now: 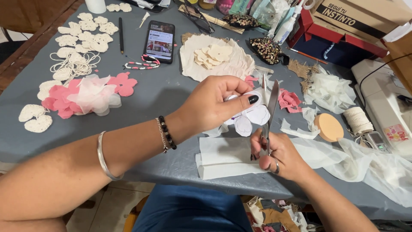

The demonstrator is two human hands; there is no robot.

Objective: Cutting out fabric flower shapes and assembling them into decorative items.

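Observation:
My left hand (212,105) pinches a white flower-shaped piece of fabric (251,117) between thumb and fingers, above the grey table (163,92). My right hand (279,154) grips a pair of scissors (269,109) with the blades pointing up and apart, right beside the white petals. Under both hands lies a folded strip of white sheer fabric (223,157).
Pink and white fabric flowers (92,94) and cream lace flowers (83,34) lie at the left. A phone (159,41), a beaded bracelet (141,63), a cream cloth with cut pieces (214,58), pink scraps (289,101), a round sponge (328,127), a twine spool (358,120) and boxes (343,30) surround them.

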